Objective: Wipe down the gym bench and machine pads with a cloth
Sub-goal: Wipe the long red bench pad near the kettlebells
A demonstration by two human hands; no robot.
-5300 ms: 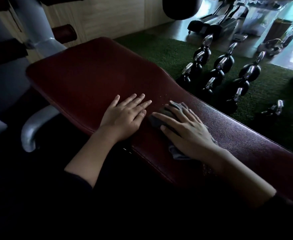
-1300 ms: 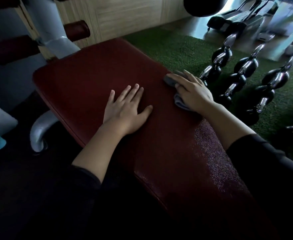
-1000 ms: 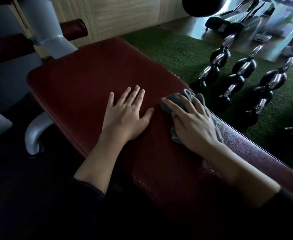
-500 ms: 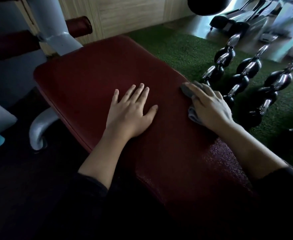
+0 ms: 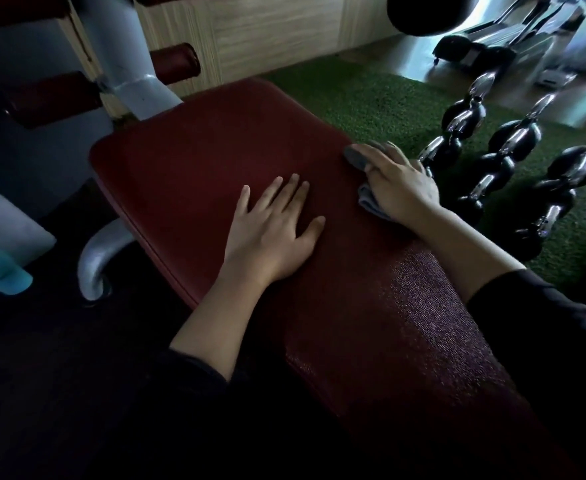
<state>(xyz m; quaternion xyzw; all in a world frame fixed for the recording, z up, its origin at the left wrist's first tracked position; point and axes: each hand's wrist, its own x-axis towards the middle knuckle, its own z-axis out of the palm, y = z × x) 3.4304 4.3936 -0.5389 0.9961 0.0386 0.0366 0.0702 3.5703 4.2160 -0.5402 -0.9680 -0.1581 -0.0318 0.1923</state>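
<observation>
A dark red padded gym bench (image 5: 194,161) runs from the upper left to the lower right. My left hand (image 5: 274,226) lies flat on its middle, fingers straight and spread. At the bench's far right edge my right hand (image 5: 398,183) presses a grey cloth (image 5: 355,156) onto the pad. The fingers curve over the cloth, and most of it is hidden under the palm. A corner of cloth pokes out below the hand at the wrist side.
Several black kettlebells (image 5: 513,143) with chrome handles stand on green turf (image 5: 364,105) right of the bench. A grey machine post (image 5: 128,64) with red roller pads (image 5: 173,60) rises behind the bench. A curved metal leg (image 5: 97,258) sits at the left.
My right hand has slid the cloth back and forth along the bench's right side and now sits at the far edge. My left hand has stayed flat on the pad.
</observation>
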